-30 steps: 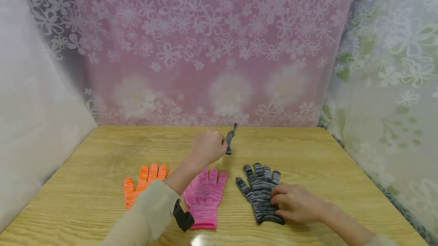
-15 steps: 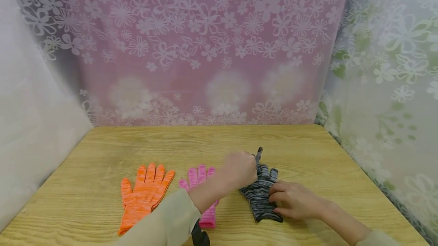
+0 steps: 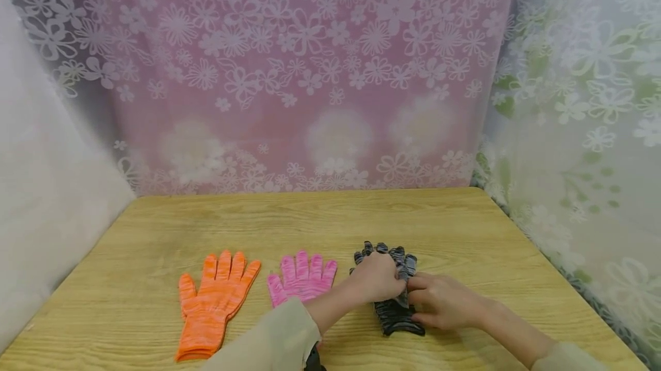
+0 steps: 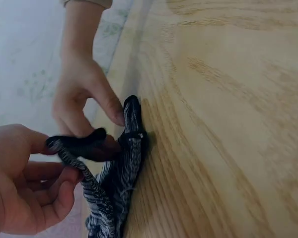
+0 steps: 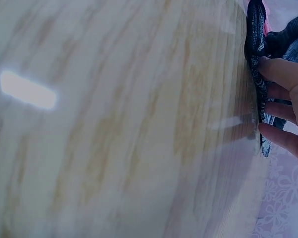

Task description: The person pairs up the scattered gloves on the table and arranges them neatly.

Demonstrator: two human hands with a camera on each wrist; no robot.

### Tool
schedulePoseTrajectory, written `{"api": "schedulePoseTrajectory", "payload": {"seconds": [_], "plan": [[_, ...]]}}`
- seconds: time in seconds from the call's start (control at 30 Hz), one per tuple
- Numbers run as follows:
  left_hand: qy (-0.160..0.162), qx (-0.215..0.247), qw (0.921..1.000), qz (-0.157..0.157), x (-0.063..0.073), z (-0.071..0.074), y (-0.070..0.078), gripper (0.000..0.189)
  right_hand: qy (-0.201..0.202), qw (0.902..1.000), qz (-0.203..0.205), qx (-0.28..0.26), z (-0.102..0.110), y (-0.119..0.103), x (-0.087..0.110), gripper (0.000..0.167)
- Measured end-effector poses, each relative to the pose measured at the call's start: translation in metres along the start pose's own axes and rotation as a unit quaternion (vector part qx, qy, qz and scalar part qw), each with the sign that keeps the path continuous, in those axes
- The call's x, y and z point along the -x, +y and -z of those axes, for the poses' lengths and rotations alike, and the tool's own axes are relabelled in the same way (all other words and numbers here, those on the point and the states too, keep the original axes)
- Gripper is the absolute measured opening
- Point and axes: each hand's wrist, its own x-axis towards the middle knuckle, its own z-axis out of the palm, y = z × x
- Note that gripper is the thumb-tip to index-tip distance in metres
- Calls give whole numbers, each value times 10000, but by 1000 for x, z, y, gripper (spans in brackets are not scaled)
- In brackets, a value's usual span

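Note:
My left hand (image 3: 376, 279) pinches a black-and-grey knit glove (image 4: 92, 186) near its cuff and holds it over a matching glove (image 3: 396, 322) on the table. In the left wrist view the held glove's cuff gapes, and its lower part meets the glove beneath (image 4: 132, 141). The fingers of my right hand (image 3: 448, 303) rest along the right edge of the lower glove. From the right wrist view, the thumb and fingertips of this hand (image 5: 290, 94) are spread along that edge. In the head view my left hand covers much of both gloves.
A pink knit glove (image 3: 302, 279) lies to the left, partly hidden by my left forearm. Farther left is an orange knit glove (image 3: 212, 308), laid flat with its fingers pointing away. Floral curtains (image 3: 310, 73) rise behind the wooden table (image 3: 248, 216).
My left hand has come from the back middle of the table toward me and to the right, bringing its glove over the other dark one. My right hand has stayed at the lower glove's edge.

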Motion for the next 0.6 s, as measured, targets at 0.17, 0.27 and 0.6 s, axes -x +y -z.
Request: {"api": "schedulePoseTrajectory", "payload": {"seconds": [0.17, 0.27, 0.6], "plan": [[-745, -109, 9940, -793, 4, 5, -20, 25, 86, 9998, 103, 129, 0, 1, 0, 17], [-1538, -125, 9825, -1044, 9, 9, -27, 44, 69, 9999, 81, 127, 0, 2, 0, 18], [-790, -2189, 9503, -2066, 24, -6, -20, 13, 60, 10000, 4, 37, -1, 1, 1, 22]]}}
